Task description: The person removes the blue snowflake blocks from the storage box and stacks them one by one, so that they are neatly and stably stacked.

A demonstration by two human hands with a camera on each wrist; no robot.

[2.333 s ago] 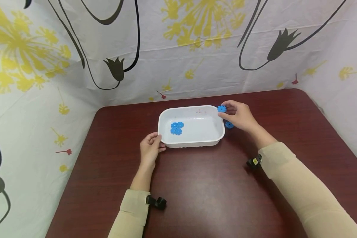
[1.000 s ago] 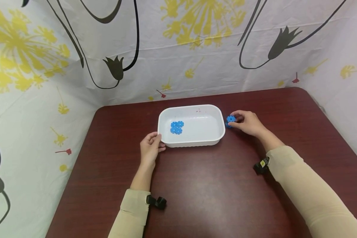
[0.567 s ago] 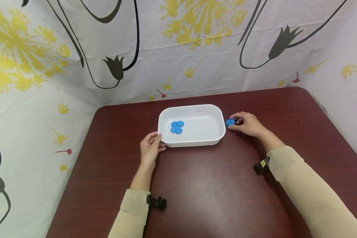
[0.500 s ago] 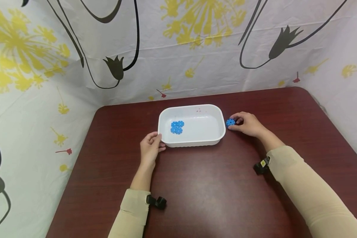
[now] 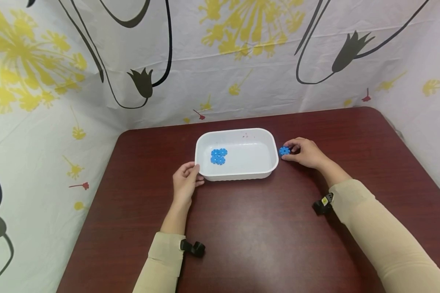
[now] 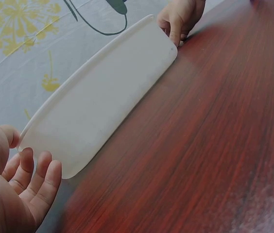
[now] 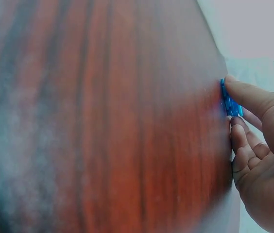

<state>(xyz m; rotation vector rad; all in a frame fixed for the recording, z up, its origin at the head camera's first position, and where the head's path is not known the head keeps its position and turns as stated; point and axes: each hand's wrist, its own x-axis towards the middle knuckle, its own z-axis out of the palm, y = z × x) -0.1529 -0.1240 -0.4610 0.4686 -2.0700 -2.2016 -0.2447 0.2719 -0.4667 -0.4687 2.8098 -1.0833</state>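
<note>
A small blue wheel (image 5: 284, 151) is being pinched by the fingers of the right hand (image 5: 304, 152), just outside the right end of the white tub (image 5: 238, 178). The wheel is being held to the left of that hand, so it is being seen between the hand and the tub. Whether the tub or the counter (image 5: 249, 228) is being touched by the wheel cannot be told. More than one blue layer seems to be showing in the right wrist view, so two wheels may be being held together.

No long way is being shown by the wheel, since it is round. The long way of the tub is being pointed from left to right. The wheel is being handled by the nearer hand, the right one. At the other end, the tub's left corner on the person's side is being gripped by the left hand (image 5: 185, 181), with the thumb being placed on the rim and the other fingers being bent by the outside wall. More blue wheels (image 5: 214, 154) are being held in a flat bunch inside the tub's left half.

Light is being bounced by the shiny, dark red-brown counter. Behind it and at both sides, a white cloth (image 5: 190, 73) with yellow flowers is being shown.
</note>
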